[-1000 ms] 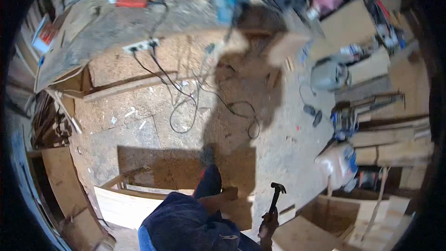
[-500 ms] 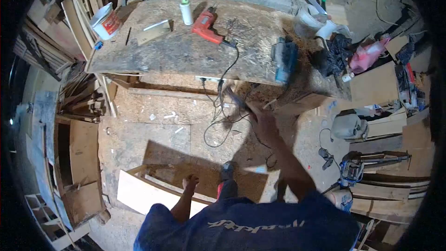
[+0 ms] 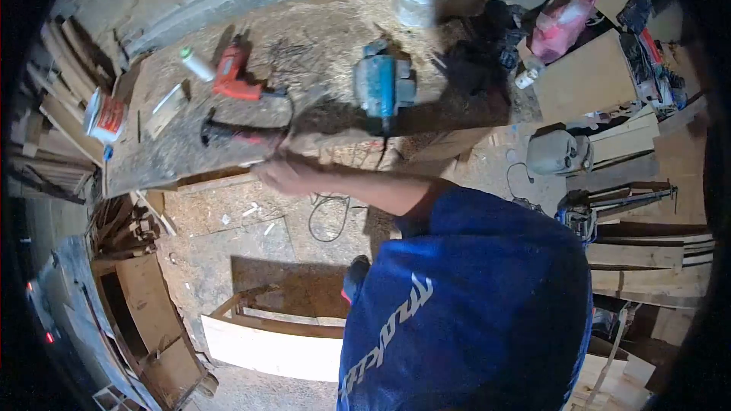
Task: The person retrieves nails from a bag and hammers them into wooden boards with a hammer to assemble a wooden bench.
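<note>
Stretched out over the front edge of the workbench (image 3: 320, 110), my right hand (image 3: 288, 173) is closed at the handle end of a hammer (image 3: 244, 134); blur softens the fingers. The dark hammer head points left, low over or touching the bench top. Behind it lie a red corded drill (image 3: 237, 76) and a white bottle with a green cap (image 3: 198, 65). A blue power tool (image 3: 381, 84) sits to the right on the bench. My left hand is hidden behind the body in the blue shirt (image 3: 472, 297).
An open wooden frame with a white panel (image 3: 274, 346) rests on the floor below. Loose cable (image 3: 329, 219) hangs under the bench. A labelled white bucket (image 3: 105, 116) stands at the bench's left end. Stacked boards (image 3: 647, 259) and a jerrycan (image 3: 558, 150) are at the right.
My right hand has carried the hammer left and up to the bench top. The body has leaned and turned left, the view has shifted, and my left hand has gone out of sight.
</note>
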